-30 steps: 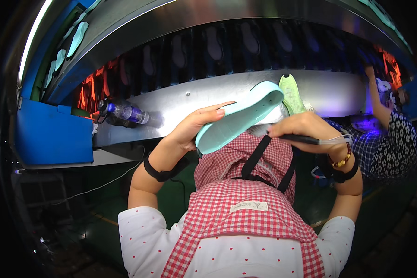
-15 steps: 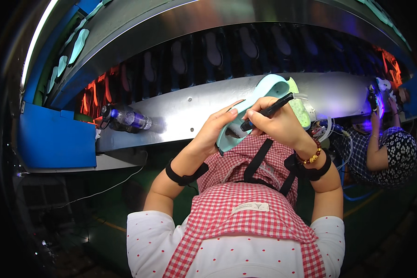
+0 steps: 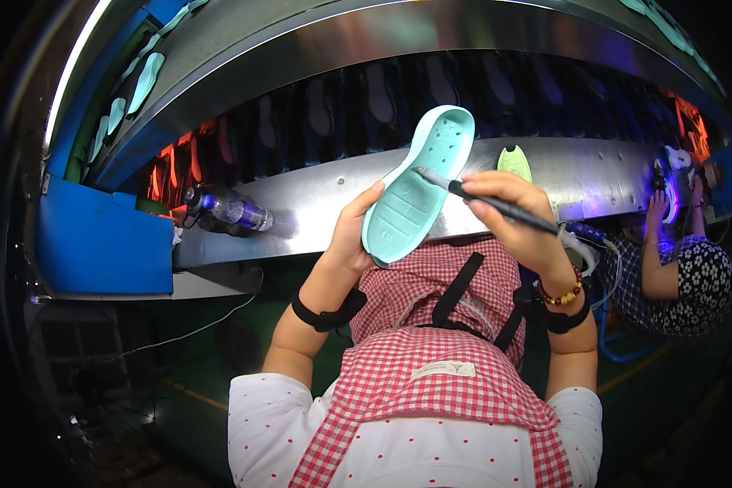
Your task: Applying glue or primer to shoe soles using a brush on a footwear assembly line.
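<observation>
Shiny metal table (image 3: 321, 199) curves behind the turquoise shoe sole (image 3: 403, 213), raised over its near edge. Left hand (image 3: 352, 232) grips the sole's side, presumably leaving the inner face exposed; right hand (image 3: 519, 215) pinches a dark-handled brush (image 3: 464, 192) pen-like, seemingly for fine control.

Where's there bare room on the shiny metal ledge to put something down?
Two patches of the ledge look bare: one between the bottle and the left hand, another between the green sole and the co-worker's hands. The middle looks crowded, with the turquoise sole, the brush and the right hand.
</observation>
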### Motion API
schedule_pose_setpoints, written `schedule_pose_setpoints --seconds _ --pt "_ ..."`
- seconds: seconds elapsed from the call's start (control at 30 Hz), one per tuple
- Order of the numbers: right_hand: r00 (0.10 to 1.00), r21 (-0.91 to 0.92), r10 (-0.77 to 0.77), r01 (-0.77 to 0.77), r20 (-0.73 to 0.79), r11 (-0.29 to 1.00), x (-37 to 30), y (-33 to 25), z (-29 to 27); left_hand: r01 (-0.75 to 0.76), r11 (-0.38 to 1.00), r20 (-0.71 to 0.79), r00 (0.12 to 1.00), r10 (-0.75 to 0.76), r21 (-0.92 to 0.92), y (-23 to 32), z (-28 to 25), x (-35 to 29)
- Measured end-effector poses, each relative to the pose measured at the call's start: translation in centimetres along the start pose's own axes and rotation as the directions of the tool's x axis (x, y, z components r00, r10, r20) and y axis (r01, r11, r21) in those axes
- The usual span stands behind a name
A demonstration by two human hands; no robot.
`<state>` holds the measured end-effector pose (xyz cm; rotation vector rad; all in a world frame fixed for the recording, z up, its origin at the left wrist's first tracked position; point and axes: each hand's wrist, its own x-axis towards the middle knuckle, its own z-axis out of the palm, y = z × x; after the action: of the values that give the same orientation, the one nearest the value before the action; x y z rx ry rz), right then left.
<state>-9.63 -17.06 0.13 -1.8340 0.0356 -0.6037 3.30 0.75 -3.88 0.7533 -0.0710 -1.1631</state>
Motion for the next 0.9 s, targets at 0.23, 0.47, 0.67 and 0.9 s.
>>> schedule_pose_setpoints --seconds 0.23,0.47,0.67,0.9 --pt "0.854 -0.303 -0.270 0.427 0.446 0.852 -1.9 -1.1 0.9 0.003 0.967 0.062 0.998 0.014 -0.253 0.1 0.6 0.0" --pt "0.778 -0.396 -0.425 0.611 0.463 0.686 -1.7 -1.3 0.9 0.010 0.967 0.166 0.986 0.034 -0.255 0.1 -0.3 -0.1" --pt "0.962 0.105 0.125 -0.154 0.243 0.982 -2.0 -1.6 0.9 0.037 0.918 0.121 0.993 0.013 -0.395 -0.7 0.1 0.0" --pt "0.965 0.082 0.165 -0.185 0.203 0.979 -2.4 -0.6 1.1 0.103 0.904 0.171 0.985 -0.034 -0.415 -0.9 0.0 0.2"
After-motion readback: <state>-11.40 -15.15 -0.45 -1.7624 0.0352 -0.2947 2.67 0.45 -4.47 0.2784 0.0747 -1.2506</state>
